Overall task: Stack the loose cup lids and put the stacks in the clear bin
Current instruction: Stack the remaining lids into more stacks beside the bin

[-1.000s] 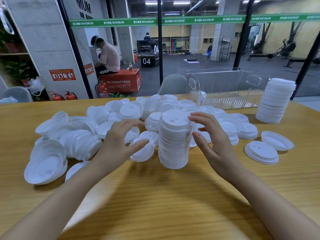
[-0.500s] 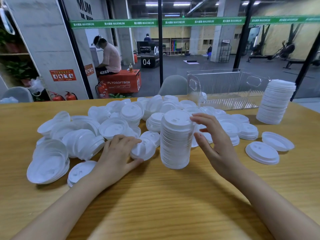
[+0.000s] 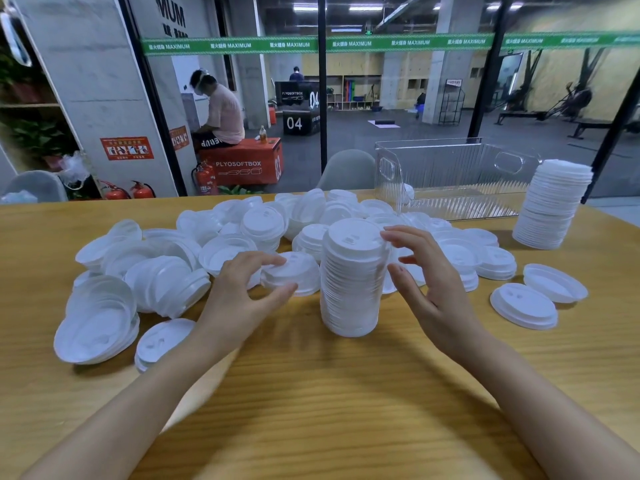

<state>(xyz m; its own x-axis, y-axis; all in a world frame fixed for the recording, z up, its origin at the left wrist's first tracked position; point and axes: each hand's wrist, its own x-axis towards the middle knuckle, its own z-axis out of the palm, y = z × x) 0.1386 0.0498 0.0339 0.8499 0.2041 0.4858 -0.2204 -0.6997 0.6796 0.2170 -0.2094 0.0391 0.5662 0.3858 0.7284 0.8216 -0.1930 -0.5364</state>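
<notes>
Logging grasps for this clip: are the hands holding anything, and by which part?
Left hand pinches a lid by its near rim; right hand holds nothing.

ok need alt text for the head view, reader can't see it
A person's left hand grips a white cup lid beside a tall lid stack on a wooden table, while the open right hand is at that stack's top. Loose lids scattered behind, with a clear bin and a second tall stack at far right.

Two tall stacks (image 3: 352, 282) (image 3: 552, 206), one clear bin (image 3: 450, 174)
</notes>
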